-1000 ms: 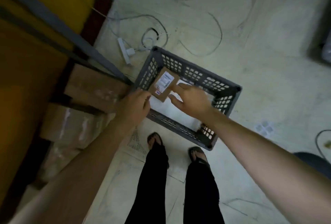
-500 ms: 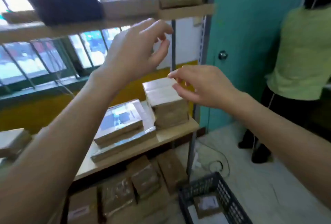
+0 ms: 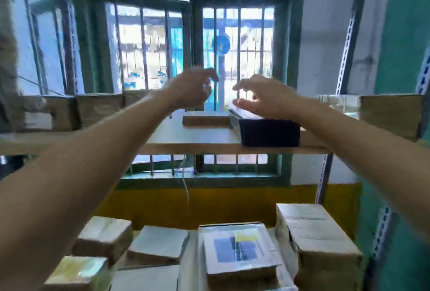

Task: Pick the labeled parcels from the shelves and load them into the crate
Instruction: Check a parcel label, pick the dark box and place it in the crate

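Both hands, left hand [image 3: 194,89] and right hand [image 3: 260,99], hang loose and empty over the black box [image 3: 270,131] at the shelf [image 3: 186,145] edge; a sloppy grab could knock it off.

Hard daylight floods through the barred window [image 3: 237,53], bleaching its panes and backlighting the left hand [image 3: 193,88] and right hand [image 3: 263,99], both soft with motion blur. Smearing is heaviest along the frame's left edge; wide-angle distortion tilts the shelf upright [image 3: 346,41] at right. Lower parcels [image 3: 242,251] sit in dimmer, even light.
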{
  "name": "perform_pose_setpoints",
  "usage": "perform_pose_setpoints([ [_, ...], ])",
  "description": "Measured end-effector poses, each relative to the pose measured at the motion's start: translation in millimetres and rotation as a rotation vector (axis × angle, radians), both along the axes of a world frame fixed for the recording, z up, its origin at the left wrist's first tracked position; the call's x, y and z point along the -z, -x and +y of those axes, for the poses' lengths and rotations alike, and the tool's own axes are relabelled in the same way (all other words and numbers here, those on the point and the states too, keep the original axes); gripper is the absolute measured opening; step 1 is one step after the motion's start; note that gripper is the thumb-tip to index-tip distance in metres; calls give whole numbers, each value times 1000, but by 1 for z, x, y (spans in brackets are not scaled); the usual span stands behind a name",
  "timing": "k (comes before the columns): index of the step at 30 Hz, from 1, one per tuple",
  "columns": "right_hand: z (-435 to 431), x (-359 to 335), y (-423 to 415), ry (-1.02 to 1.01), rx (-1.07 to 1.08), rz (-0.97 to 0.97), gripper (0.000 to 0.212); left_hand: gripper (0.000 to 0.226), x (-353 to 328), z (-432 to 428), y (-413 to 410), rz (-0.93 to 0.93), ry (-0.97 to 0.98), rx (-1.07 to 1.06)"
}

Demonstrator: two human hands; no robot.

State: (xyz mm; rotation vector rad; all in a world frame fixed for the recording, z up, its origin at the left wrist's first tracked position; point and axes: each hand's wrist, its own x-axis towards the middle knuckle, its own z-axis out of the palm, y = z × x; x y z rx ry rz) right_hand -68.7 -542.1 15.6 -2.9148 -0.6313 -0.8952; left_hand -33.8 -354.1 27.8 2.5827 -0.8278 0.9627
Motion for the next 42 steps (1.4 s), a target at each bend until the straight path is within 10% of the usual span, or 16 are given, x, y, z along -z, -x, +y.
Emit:
perform_pose_setpoints([
  [5,35,-8,-69,97,147,421,60,48,18,38,-76,188,-169,-33],
  [15,80,-26,-162,331,425,554,61,59,53,59,-182,450,-333,-26],
  [24,84,-17,-180,362,474,747,52,9,38,76,-184,384,141,220],
  [28,83,-19,-181,277,429,715,50,56,41,77,-187,580,-36,-47],
  [42,112,-32,-153,-75,325,842,58,91,35,66,-183,703,160,-204],
])
